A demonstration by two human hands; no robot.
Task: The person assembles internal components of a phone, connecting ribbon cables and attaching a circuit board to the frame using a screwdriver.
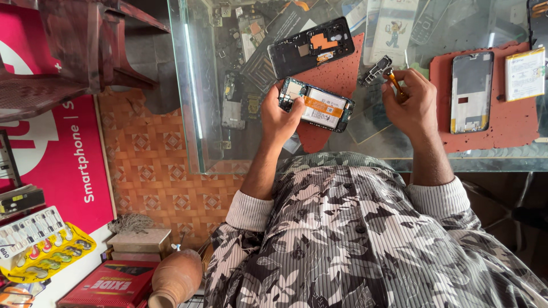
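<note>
Left hand (279, 117) clamped the opened phone (315, 105) by its end, battery side up, on the red mat (334, 80) near the glass bench's (194, 114) front edge — thumb pressed over the board. Right hand (412, 105) was closed on an orange-handled screwdriver (395, 83) and a small dark cover piece (375, 69), just right of the phone. Risk as judged: two items in one fist — the piece could slip and drop off the front edge, or the tip could gouge the battery.

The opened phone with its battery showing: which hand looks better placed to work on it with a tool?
Probably the right hand: it holds the orange-handled screwdriver, while the left hand grips the opened phone.
</note>
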